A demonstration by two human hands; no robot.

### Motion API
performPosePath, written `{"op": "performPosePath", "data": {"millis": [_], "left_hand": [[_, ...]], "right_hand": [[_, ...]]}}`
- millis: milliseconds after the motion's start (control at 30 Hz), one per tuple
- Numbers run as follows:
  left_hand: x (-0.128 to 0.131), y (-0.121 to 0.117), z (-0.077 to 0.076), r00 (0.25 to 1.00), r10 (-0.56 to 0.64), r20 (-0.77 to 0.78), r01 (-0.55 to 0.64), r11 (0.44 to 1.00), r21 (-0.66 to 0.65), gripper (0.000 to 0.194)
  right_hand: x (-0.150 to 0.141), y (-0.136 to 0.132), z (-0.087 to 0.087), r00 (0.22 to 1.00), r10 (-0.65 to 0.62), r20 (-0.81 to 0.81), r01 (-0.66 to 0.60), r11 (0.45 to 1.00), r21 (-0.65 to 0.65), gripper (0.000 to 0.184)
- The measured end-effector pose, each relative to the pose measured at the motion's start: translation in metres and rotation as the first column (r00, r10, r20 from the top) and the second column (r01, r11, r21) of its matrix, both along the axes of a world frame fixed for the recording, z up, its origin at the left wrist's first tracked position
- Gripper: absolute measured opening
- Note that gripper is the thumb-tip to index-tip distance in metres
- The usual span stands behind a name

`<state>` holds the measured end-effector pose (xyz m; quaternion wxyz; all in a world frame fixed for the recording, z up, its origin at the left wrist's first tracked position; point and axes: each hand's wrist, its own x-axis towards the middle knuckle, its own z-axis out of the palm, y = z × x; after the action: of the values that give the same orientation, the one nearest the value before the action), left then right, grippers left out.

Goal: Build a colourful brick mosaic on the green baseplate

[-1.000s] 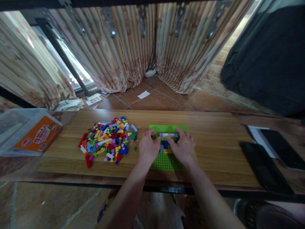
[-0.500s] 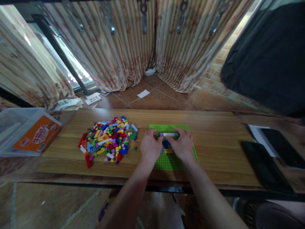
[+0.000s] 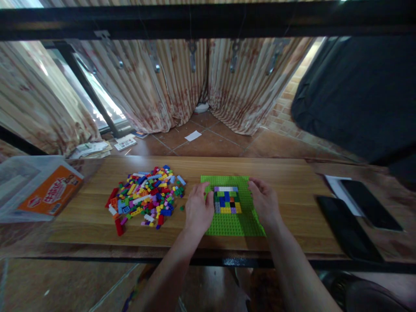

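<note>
A bright green studded baseplate [image 3: 232, 226] lies on the wooden board. In its middle sits a flat, blocky patch of toy bricks [image 3: 226, 200] in blue, green, yellow, white, purple, orange and black. My left hand [image 3: 199, 210] is over the plate's left edge, thumb and fingers apart and curved, beside the patch. At the right edge is my right hand [image 3: 265, 203], its thumb and index finger apart near the upper right of the plate. No brick shows in either hand. The fingers' undersides are hidden.
A heap of loose coloured bricks [image 3: 146, 197] lies left on the wooden board [image 3: 292, 186]. Farther left stands a clear plastic tub [image 3: 19, 173] with an orange label. A black tray-like object [image 3: 347, 227] and a dark phone [image 3: 370, 203] lie at the right.
My hands have drawn apart from the brick patch, left hand to the left and right hand to the right, uncovering it. The camera view has tilted up slightly.
</note>
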<state>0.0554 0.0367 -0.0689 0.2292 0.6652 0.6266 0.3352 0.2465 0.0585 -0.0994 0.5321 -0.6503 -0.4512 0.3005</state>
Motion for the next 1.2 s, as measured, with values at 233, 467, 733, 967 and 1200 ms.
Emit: {"op": "performPosePath", "data": {"millis": [233,467,733,967,1200], "left_hand": [[0.026,-0.026,-0.008,0.89,-0.286,-0.356,0.315,0.949,0.025,0.056],[0.04,-0.028,-0.025,0.826,-0.33,-0.458,0.385,0.922,0.031,0.063],[0.043,-0.035,-0.027,0.815,-0.329,-0.477,0.391,0.92,0.034,0.07],[0.039,-0.037,-0.025,0.836,-0.339,-0.431,0.391,0.92,0.034,0.068],[0.033,-0.04,-0.016,0.905,-0.344,-0.251,0.379,0.92,0.105,0.07]], "right_hand": [[0.003,-0.003,0.011,0.992,-0.057,-0.115,0.057,0.998,-0.007,0.047],[0.002,-0.005,0.013,0.997,0.018,0.07,-0.015,0.999,-0.052,0.038],[0.0,-0.012,0.014,0.928,0.169,0.331,-0.116,0.978,-0.175,0.037],[-0.004,-0.01,0.01,0.953,0.098,0.287,-0.074,0.993,-0.091,0.034],[-0.024,-0.011,0.02,0.988,0.009,0.152,-0.017,0.998,0.053,0.027]]}}
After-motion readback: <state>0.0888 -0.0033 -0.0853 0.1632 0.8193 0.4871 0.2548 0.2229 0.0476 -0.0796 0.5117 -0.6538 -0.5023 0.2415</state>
